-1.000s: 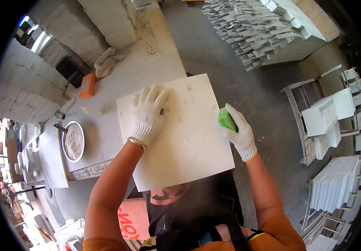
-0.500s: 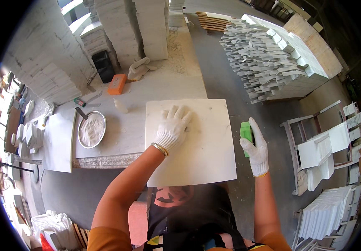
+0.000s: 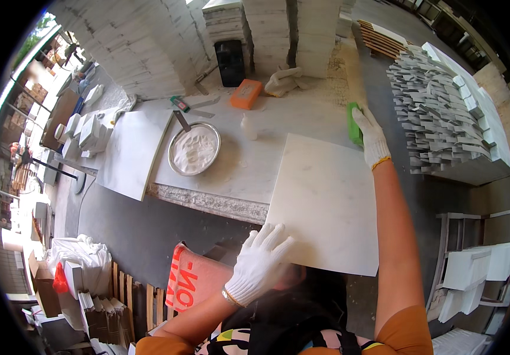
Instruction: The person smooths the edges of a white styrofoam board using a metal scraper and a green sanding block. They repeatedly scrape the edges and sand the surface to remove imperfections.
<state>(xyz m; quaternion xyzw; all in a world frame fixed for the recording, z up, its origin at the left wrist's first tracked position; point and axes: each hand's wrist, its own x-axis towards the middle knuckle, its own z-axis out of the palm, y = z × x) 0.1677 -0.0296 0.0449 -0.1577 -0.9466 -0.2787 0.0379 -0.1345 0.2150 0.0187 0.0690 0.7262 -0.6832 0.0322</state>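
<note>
A square white stone slab (image 3: 330, 198) lies at the near right corner of the worktable, jutting past its front edge. My left hand (image 3: 259, 265), in a white knitted glove, is at the slab's near left corner with its fingers stretched out and nothing held. Whether it touches the slab I cannot tell. Just beyond the slab's far right corner, my gloved right hand (image 3: 372, 131) grips a green rectangular block (image 3: 355, 123). To the left stands a steel bowl (image 3: 172, 164) of white powdery material, with a dark-handled scraper (image 3: 182, 121) resting in it.
On the table (image 3: 231, 192) are a small squeeze bottle (image 3: 248, 128), an orange block (image 3: 246, 94), a black box-shaped object (image 3: 229, 63) and a crumpled glove (image 3: 284, 81). Another slab (image 3: 132, 151) overhangs the left front edge. Stacked stone strips (image 3: 438, 112) stand right of the table.
My left hand has left the slab's middle for its near left corner. My right hand has carried the green block forward to the slab's far right corner. The view has turned left.
</note>
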